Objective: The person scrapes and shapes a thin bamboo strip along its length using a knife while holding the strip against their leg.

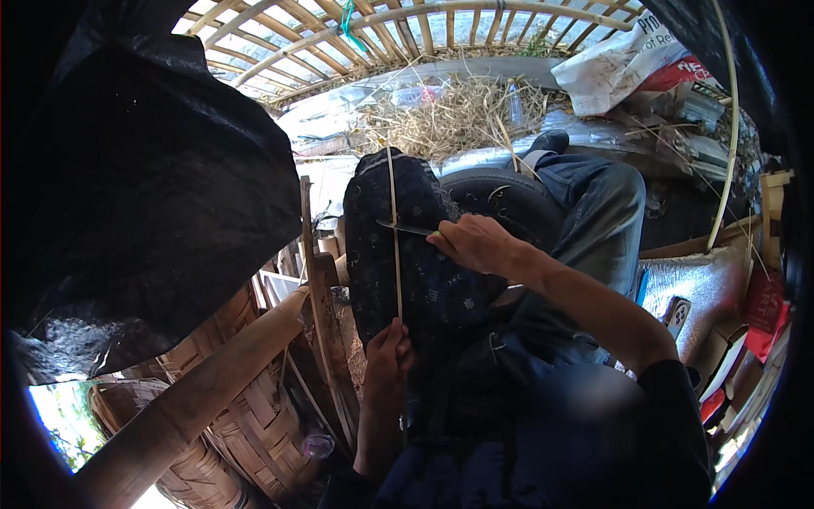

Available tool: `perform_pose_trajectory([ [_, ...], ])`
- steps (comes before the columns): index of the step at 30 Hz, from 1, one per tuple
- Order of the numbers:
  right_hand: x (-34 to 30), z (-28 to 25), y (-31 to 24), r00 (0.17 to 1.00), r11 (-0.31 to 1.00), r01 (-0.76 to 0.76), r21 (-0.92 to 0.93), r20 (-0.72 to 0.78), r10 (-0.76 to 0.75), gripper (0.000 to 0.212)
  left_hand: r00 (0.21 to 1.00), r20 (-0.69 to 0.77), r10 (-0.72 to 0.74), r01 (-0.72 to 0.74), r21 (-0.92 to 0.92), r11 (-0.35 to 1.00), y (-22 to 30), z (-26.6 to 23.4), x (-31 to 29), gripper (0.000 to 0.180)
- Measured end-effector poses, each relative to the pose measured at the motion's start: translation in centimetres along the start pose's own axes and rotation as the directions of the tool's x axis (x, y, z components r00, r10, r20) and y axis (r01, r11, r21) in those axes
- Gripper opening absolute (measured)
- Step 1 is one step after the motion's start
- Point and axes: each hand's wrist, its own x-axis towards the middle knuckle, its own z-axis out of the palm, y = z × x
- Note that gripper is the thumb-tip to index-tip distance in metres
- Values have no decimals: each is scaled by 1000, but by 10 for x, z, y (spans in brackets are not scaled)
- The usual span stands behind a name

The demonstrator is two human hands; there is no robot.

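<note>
A thin pale bamboo strip runs lengthwise over a dark patterned cloth that covers my left leg. My left hand pinches the strip near its lower end. In my right hand is a knife, held by a handle of which only a bit of green shows. Its blade points left and lies across the strip, about midway up the cloth. The strip's far end reaches past the knee. Whether the edge cuts into the strip is too small to tell.
A thick bamboo pole and woven bamboo panels stand at left, below a black plastic sheet. Beyond my legs are a tire, a heap of dry shavings and a slatted bamboo fence. A phone lies at right.
</note>
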Motion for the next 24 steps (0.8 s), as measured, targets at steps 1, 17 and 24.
perform_pose_trajectory([
  [1,2,-2,-1,999,999,7,-49,34,-6,42,1000,-6,-9,9,-20,1000,1,4,-3,20],
  [17,16,8,-12,999,996,35,-78,20,-33,43,1000,17,13,-11,-119,993,-4,2,-4,22],
  [24,17,8,-17,1000,994,22,-105,10,-21,45,1000,18,24,-22,-112,994,-5,7,-4,23],
])
